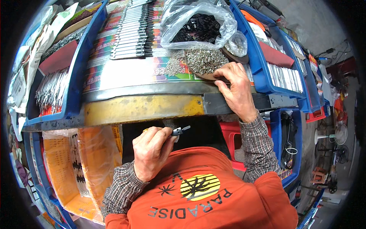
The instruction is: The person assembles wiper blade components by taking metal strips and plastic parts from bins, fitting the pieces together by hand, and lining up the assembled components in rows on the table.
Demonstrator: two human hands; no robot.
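My left hand (150, 149) is closed round a small grey metal piece with holes (177, 131), from which a narrow flat tip sticks out to the right. The hand is in front of the table's edge, over my lap. At the table's front, my right hand (235, 88) has thumb and forefinger drawn close together at the rim of a brown dish (204, 75). Whatever sits between those fingertips is too small to make out. Small shiny metal pins (206, 61) fill the dish, and a loose heap of tiny metal bits (174, 66) lies beside it.
Behind the dish stands a clear plastic bag (167, 34) of small black parts (200, 28). A row of flat metal strips (131, 30) lies left of it. Blue bins (74, 91) (268, 86) flank the table. An orange crate (57, 164) is low on the left.
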